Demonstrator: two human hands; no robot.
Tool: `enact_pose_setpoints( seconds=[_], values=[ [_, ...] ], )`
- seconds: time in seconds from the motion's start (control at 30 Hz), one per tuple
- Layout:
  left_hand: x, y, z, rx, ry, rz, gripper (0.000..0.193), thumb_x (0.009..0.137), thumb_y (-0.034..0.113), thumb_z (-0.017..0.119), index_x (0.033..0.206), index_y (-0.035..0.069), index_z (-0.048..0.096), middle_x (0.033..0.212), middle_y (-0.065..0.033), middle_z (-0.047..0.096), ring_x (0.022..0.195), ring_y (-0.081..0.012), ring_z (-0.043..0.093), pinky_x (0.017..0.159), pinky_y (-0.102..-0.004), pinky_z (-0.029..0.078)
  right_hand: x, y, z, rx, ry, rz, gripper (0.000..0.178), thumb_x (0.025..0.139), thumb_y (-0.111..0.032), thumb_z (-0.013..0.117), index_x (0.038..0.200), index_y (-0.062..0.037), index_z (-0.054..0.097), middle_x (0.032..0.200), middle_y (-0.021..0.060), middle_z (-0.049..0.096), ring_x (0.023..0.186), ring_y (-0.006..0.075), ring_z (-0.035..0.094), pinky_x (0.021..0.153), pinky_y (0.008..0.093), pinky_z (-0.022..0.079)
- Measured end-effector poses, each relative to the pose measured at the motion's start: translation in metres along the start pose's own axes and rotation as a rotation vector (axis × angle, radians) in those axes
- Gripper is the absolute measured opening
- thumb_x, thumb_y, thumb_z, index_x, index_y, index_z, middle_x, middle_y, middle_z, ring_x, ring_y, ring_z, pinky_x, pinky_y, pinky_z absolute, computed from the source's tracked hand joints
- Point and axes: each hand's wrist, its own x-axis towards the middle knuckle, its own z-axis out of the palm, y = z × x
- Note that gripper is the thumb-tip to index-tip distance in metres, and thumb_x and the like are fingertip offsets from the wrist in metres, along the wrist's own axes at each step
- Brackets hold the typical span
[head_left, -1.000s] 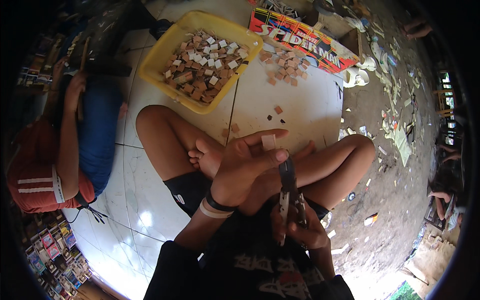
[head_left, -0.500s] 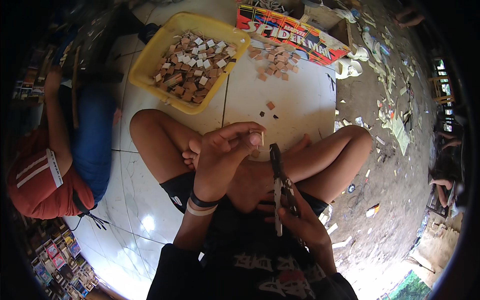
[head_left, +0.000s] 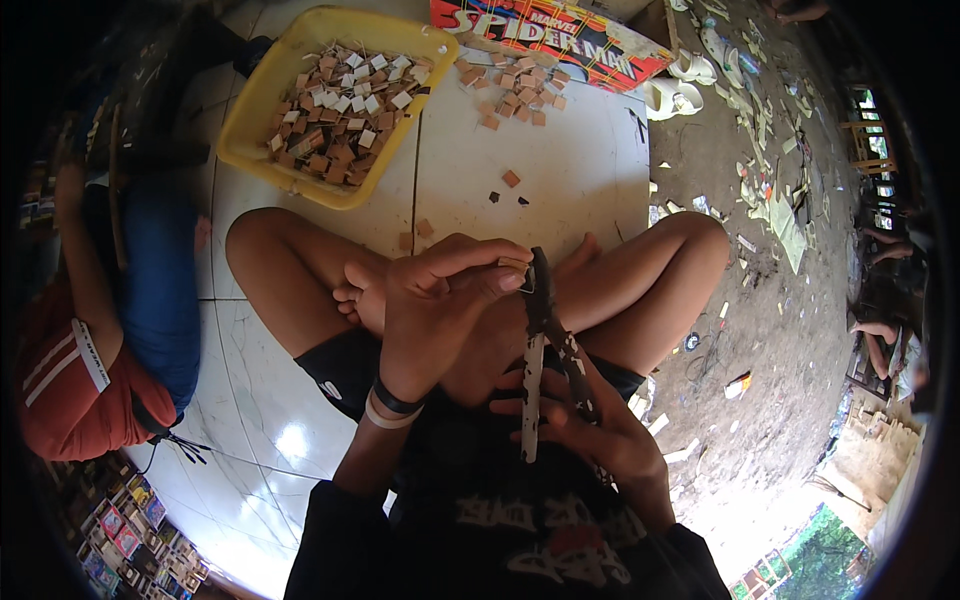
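Note:
Between the thumb and fingertips of my left hand (head_left: 430,305) is a small brown square tile (head_left: 514,263). A thin pale wire-like strand shows just below it. Dark, worn pliers (head_left: 539,300) with patchy whitish handles stand upright in my right hand (head_left: 615,440), whose fingers wrap round the handles. The head of the pliers is right at the tile's edge; whether the jaws grip the strand is too small to tell. Both hands are above my crossed legs.
A yellow basin (head_left: 235,130) of brown and white square pieces stands at the far left. Loose brown tiles (head_left: 525,88) lie beside a red printed panel (head_left: 560,40). A person in a red top (head_left: 70,400) sits at the left. Scraps litter the dirt floor (head_left: 740,330) at the right.
My left hand and the pliers have come together, so the pliers' head now meets the tile. The tile has turned from edge-on. The whole view has shifted slightly.

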Motion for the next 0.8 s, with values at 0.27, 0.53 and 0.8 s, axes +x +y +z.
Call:
enact_pose_setpoints(
  seconds=[0.27, 0.53, 0.8],
  values=[
    [0.001, -0.001, 0.001, 0.041, 0.009, 0.048, 0.022, 0.092, -0.005, 0.076, 0.114, -0.002, 0.077, 0.104, -0.0093, 0.074, 0.097, -0.0144, 0.073, 0.089, -0.0240, 0.058, 0.000, 0.000, -0.002, -0.012, -0.024, -0.012, 0.076, 0.106, -0.011, 0.060, 0.167, -0.0048, 0.016, 0.144, 0.0199, 0.054, 0.132, 0.0311, 0.061, 0.101, 0.0408, 0.053],
    [0.000, 0.003, -0.002, 0.096, -0.003, 0.056, 0.022, 0.092, -0.005, 0.076, 0.113, -0.001, 0.078, 0.103, -0.0083, 0.073, 0.093, -0.0137, 0.073, 0.085, -0.0232, 0.058, 0.000, 0.003, 0.000, -0.012, -0.006, 0.013, 0.074, 0.106, -0.013, 0.061, 0.166, -0.0095, 0.019, 0.134, 0.0139, 0.057, 0.113, 0.0214, 0.064, 0.092, 0.0376, 0.057],
    [-0.004, -0.004, -0.007, 0.097, -0.029, 0.043, 0.023, 0.091, -0.008, 0.075, 0.113, -0.001, 0.078, 0.103, -0.0075, 0.071, 0.095, -0.0132, 0.072, 0.085, -0.0234, 0.057, 0.010, 0.019, -0.009, -0.085, -0.029, 0.130, 0.042, 0.107, -0.021, 0.060, 0.143, -0.0011, 0.050, 0.109, 0.0107, 0.065, 0.102, 0.0187, 0.065, 0.088, 0.0351, 0.055]
  ],
)
